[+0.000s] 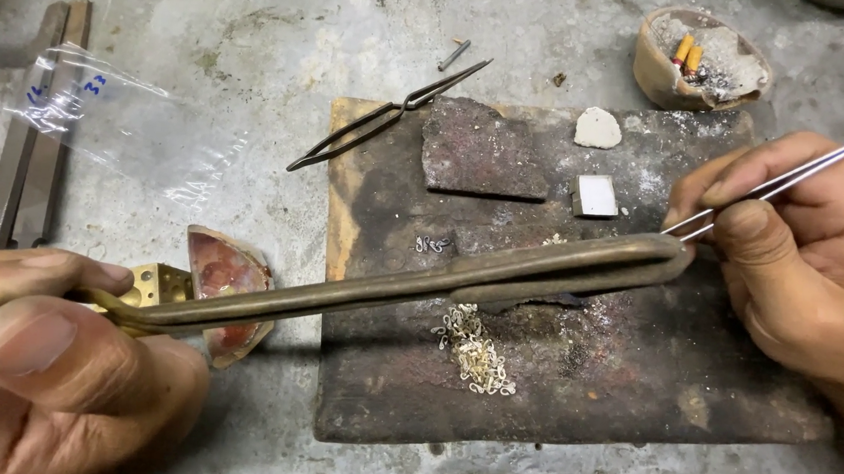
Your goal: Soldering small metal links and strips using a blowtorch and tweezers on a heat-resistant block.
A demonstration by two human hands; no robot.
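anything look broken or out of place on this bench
The reddish dish beside the left hand looks chipped, its rim jagged. The charred block is scorched and worn at the edges. The small silver links lie in a loose pile.

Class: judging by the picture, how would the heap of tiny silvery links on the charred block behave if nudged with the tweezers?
The heap of links would probably scatter, since the pieces lie loose. Each looks very light, being thin wire. On the rough charred block they likely snag rather than roll.
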